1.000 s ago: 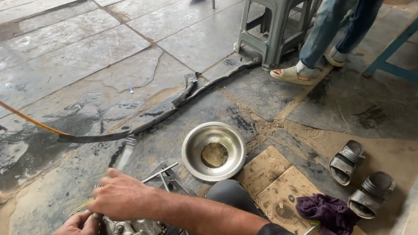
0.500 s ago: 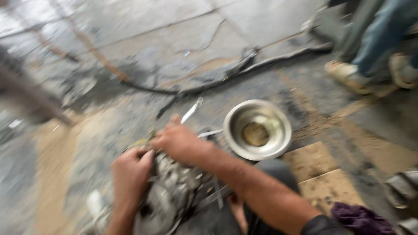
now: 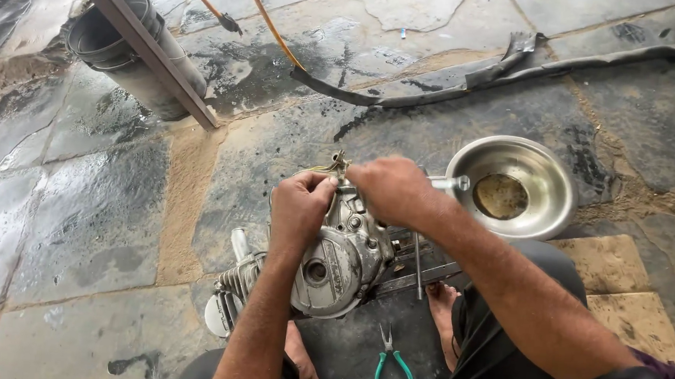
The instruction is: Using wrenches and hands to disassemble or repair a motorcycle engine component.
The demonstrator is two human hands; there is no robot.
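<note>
A grey metal engine (image 3: pixel 333 263) with a round side cover and cooling fins lies on the stone floor between my bare feet. My left hand (image 3: pixel 299 207) grips the upper edge of its casing, fingers curled. My right hand (image 3: pixel 388 189) is closed over the top of the engine next to the left hand, where thin wires (image 3: pixel 331 166) stick out. Whether the right hand pinches a small part there is hidden by its fingers.
A steel bowl (image 3: pixel 546 167) holding brownish liquid sits just right of my hands. Green-handled pliers (image 3: pixel 389 364) lie near my feet. A long metal tool (image 3: pixel 417 265) rests by the engine. A grey bucket (image 3: pixel 131 52), a slanted bar (image 3: pixel 139 45) and a black rubber strip (image 3: pixel 469 84) lie farther off.
The view has swung left and down, so the engine is now centred. Both hands have come together at the top of the engine; the stool and the standing person have left the frame.
</note>
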